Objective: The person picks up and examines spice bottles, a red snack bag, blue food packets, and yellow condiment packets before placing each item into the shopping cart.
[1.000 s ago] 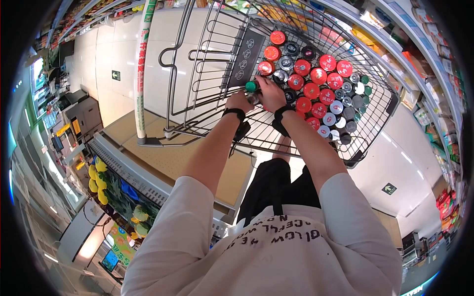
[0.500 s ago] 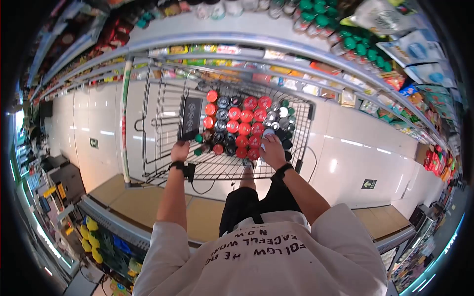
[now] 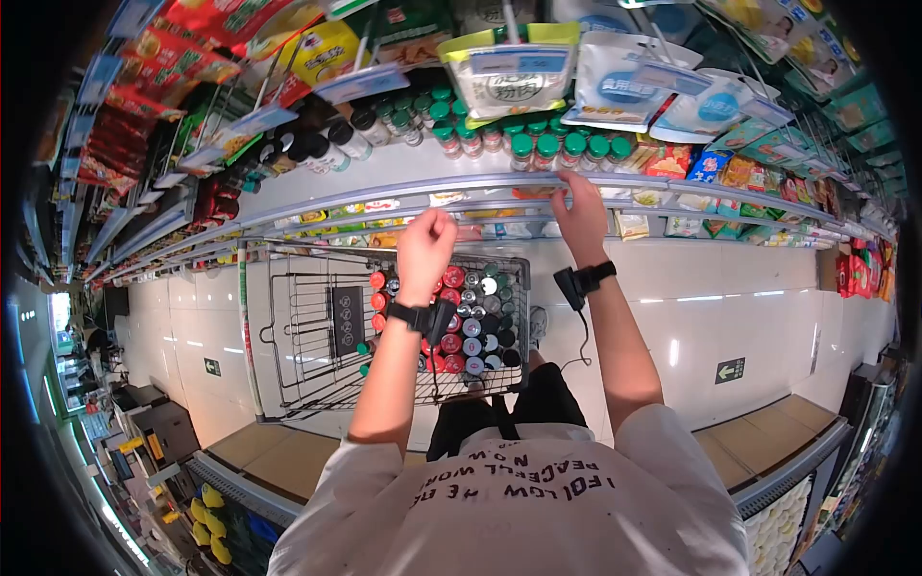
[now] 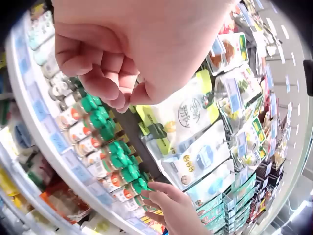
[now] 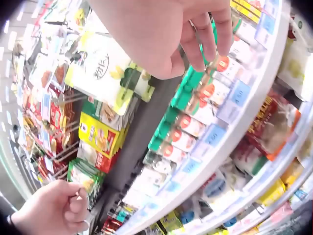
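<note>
My right hand (image 3: 582, 219) reaches up to the shelf front with its fingers spread and bent a little. Its fingertips are close to a row of small spice jars (image 3: 545, 151) with green caps. In the right wrist view, these fingers overlap green caps (image 5: 183, 95). My left hand (image 3: 427, 255) is raised in front of the shelf further left, fingers loosely curled and holding nothing. In the left wrist view, more green-capped jars (image 4: 122, 159) stand below this hand. Beneath my arms, the shopping cart (image 3: 312, 394) holds many red-, black- and silver-topped containers (image 3: 451, 276).
White and green pouches (image 3: 509, 84) hang above the jars. Dark-capped bottles (image 3: 348, 141) stand left of them. The shelf edge (image 3: 461, 184) with price tags runs across in front of me. A low ledge (image 3: 279, 456) lies behind the cart, and a cable hangs from each wrist camera.
Both hands have left the cart and risen to the shelf. The view has tilted up from the cart to the shelf. A green-capped item by my hands earlier now lies at the cart's left side.
</note>
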